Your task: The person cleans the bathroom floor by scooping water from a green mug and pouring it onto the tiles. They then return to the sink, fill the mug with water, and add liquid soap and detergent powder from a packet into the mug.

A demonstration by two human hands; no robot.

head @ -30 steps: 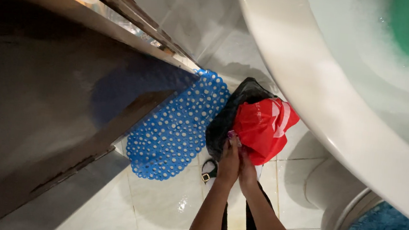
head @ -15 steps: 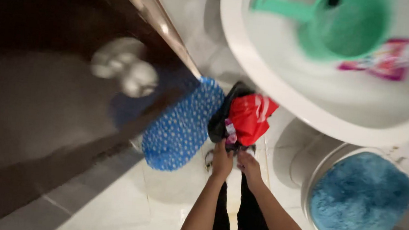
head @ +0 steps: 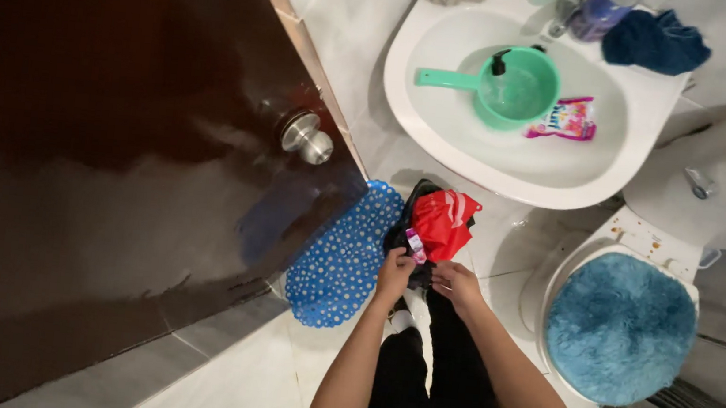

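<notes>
The left hand [head: 393, 273] has its grip pinched on a small pink and white packet [head: 416, 245], held up at the fingertips. The right hand [head: 455, 282] has its grip pressed onto the edge of a dark garment [head: 405, 226], just beside the left hand. Both hands are low over the floor [head: 213, 380], below the white sink [head: 440, 145].

The dark garment lies bundled on the floor under the sink's front rim, and a red cloth with white stripes [head: 444, 222] sits on top of it, touching the packet's side. Left of the bundle, a blue mat with white dots [head: 342, 255] lies flat on the tiles, its far edge against the dark brown door [head: 101, 161].

Inside the sink basin rests a green dipper [head: 507, 87] with a long handle; there seems to be clear water in it. Beside the dipper, also in the basin, lies a pink pouch [head: 566, 119]. A dark blue cloth [head: 658, 42] rests on the sink's back rim. Right of the sink stands a toilet, its lid under a fuzzy blue cover [head: 622, 326].
</notes>
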